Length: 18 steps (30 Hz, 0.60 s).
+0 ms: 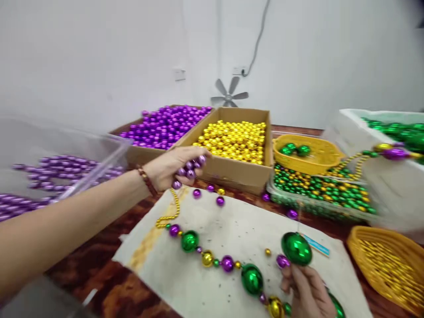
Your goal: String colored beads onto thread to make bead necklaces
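Along the back stand a cardboard box (145, 155) heaped with purple balls and, against it, a second carton (238, 174) of gold ones; to their right a yellow oval basket (308, 167) sits on a clear tub (318, 205) of small green and gold beads, beside a white box (353, 190). A clear bin (109, 152) lies behind the left forearm, a yellow basket (359, 256) near the right edge, and loose purple balls (220, 201) dot the far part of the white mat (198, 296). The bead strand (227, 263) lies on that mat, its long axis slanting from a gold chain below the left hand (180, 165) down toward the right hand (306, 289); its run past there is hidden. The left arm reaches across from the left, fingers curled around a cluster of lilac beads (190, 174) — the right hand, low in front, pinches a purple bead (283, 261) beside a large green bead (296, 248).
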{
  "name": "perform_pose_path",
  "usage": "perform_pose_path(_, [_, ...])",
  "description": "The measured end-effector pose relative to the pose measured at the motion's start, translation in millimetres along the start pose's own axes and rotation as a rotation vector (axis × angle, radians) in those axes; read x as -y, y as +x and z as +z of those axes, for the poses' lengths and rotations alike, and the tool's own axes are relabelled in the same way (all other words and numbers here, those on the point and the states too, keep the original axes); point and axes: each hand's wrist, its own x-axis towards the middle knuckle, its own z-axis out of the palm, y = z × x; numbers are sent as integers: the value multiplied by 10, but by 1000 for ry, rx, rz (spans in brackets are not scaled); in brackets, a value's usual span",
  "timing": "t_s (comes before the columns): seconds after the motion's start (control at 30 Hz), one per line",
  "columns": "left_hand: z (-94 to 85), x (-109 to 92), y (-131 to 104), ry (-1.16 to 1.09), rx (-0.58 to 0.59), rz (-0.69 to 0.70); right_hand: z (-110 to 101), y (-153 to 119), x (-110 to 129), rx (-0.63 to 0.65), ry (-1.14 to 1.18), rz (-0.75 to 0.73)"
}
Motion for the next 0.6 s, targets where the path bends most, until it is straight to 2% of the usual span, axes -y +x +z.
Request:
perform_pose_path(0.07, [493, 303, 372, 267, 118, -35, 15, 33, -52, 6, 85, -4])
perform_pose_path(0.13, [910, 713, 702, 616, 223, 78, 35, 59, -86, 14, 115, 7])
perform_pose_path(0.17, [1080, 927, 854, 831, 266, 180, 36, 68, -94, 13, 123, 12])
perform_pose_path(0.27, [1414, 1496, 1242, 1023, 266, 317, -1, 94, -104, 2, 147, 32])
perform_pose_path(0.33, [1499, 1772, 1417, 1127, 215, 373, -41, 115, -115, 2, 162, 53])
perform_pose_path(0.4, [1503, 1964, 1515, 1243, 150, 409, -75, 133, -134, 7, 172, 82])
perform_pose_path(0.5, [1454, 2136, 1547, 1386, 63, 456, -92, 140, -169, 7, 172, 120])
perform_pose_path(0.6, [1437, 2225, 1515, 1473, 1, 507, -78, 131, -197, 10, 152, 126])
